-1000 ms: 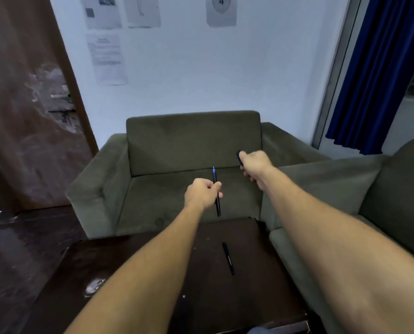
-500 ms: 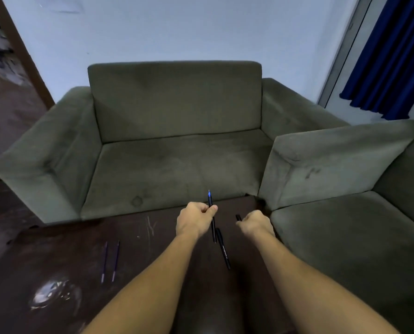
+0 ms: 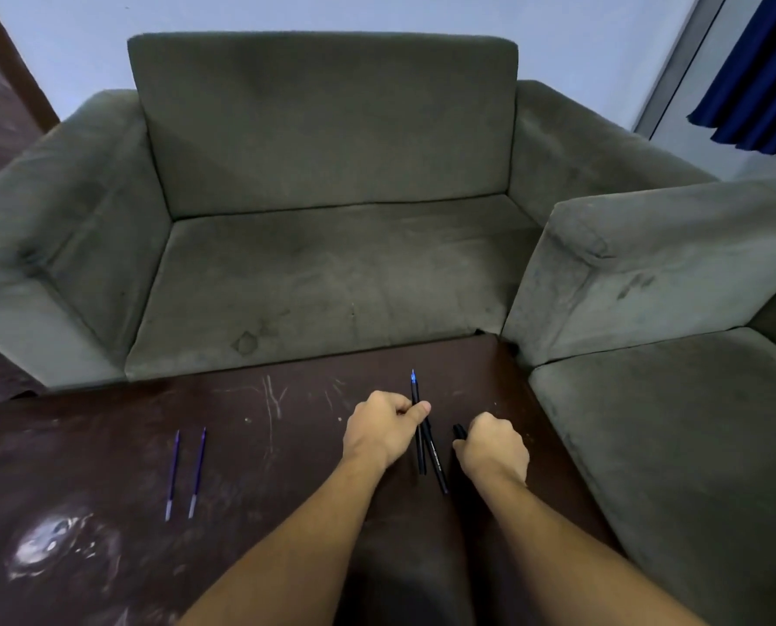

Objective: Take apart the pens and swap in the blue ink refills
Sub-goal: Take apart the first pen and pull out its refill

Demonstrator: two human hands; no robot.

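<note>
Surface [image 3: 106,445]: dark brown, scratched near its far edge, a pale glossy smear at lower left of the frame.

Room: grey-green sofa [image 3: 323,183] across the upper middle, a second sofa section [image 3: 675,426] at right, pale wall behind, blue curtain [image 3: 766,83] at upper right.

Blue refills [image 3: 185,474]: two, side by side on the surface at lower left, well apart from my hands.

Left hand [image 3: 384,429]: clamped around a black pen [image 3: 418,426], blue tip pointing up.

Second black pen [image 3: 436,463]: lying on the surface between my hands, just beside the held one. Pale print along its barrel, too small to read.

Right hand [image 3: 492,449]: fisted on a small black piece [image 3: 459,432]; which pen part, I cannot tell.
</note>
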